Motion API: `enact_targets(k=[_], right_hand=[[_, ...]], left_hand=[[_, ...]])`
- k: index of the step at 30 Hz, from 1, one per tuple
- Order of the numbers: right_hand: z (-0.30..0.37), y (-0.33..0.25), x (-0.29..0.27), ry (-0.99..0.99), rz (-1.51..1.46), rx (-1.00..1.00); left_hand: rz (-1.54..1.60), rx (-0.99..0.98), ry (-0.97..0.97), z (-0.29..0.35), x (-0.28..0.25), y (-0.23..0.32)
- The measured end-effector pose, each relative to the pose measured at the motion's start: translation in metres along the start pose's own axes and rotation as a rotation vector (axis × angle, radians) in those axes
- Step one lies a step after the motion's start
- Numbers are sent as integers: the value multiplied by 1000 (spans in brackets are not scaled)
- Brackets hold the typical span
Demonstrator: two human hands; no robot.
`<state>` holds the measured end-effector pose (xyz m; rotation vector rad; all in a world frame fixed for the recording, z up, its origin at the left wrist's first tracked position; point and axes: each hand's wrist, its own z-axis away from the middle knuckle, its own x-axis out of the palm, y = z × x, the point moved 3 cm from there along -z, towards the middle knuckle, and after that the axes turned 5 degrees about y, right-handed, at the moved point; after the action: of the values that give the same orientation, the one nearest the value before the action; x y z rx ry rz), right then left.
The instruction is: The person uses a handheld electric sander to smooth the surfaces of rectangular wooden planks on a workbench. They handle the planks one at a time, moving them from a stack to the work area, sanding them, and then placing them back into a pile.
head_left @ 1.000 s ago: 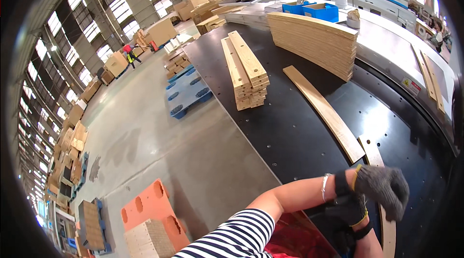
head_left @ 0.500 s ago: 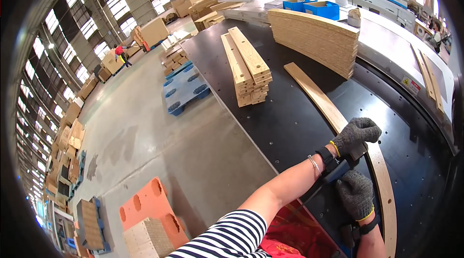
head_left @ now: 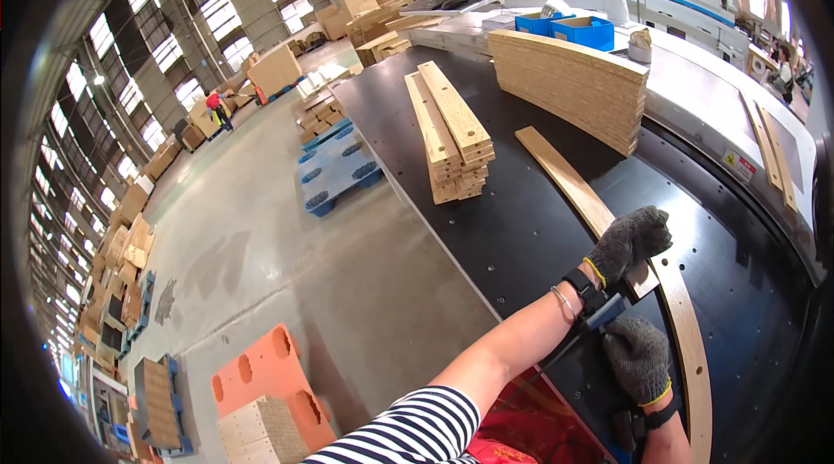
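Note:
My left hand (head_left: 632,242), in a dark grey knitted glove with a yellow cuff, is over the near end of a long light wooden strip (head_left: 560,170). Its fingers are curled closed, and what they may hold is hidden. The bare end of the strip shows just below the palm. A second wooden strip (head_left: 692,351) with holes runs from beside that hand toward the lower edge. To the left of this second strip, my right hand (head_left: 638,360), gloved alike, is closed with its fingers folded in. Anything inside it is out of sight.
On the black perforated table (head_left: 469,242) are a stack of drilled boards (head_left: 447,138) and a tall stack of panels (head_left: 569,86). Blue bins (head_left: 582,32) stand behind. Left on the floor are a blue pallet (head_left: 334,170) and an orange pallet (head_left: 269,368). A person (head_left: 217,110) stands far off.
My left hand has shifted slightly left and turned, so the light strip end below it now shows. My right hand has dipped slightly in the picture. The view has tilted a little.

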<state>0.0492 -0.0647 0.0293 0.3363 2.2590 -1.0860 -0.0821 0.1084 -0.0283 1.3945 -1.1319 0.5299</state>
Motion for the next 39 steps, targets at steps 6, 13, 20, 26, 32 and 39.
enact_targets(k=[6, 13, 20, 26, 32, 39], right_hand=[[0, -1, 0, -15, -2, 3], [-5, -5, -1, -27, 11, 33], [-3, -5, 0, -34, 10, 37], [-4, -6, 1, -52, 26, 51], [-2, -3, 1, -48, 38, 53], [-1, -1, 3, -35, 43, 40]], left_hand=[[20, -39, -6, -4, -7, -2], [8, -57, 73, -5, -3, -4], [-10, -64, 128, -2, 3, -2], [-13, -69, 116, -3, 6, -2], [-4, -72, 122, -1, 10, 0], [12, -69, 101, -2, 7, -1]])
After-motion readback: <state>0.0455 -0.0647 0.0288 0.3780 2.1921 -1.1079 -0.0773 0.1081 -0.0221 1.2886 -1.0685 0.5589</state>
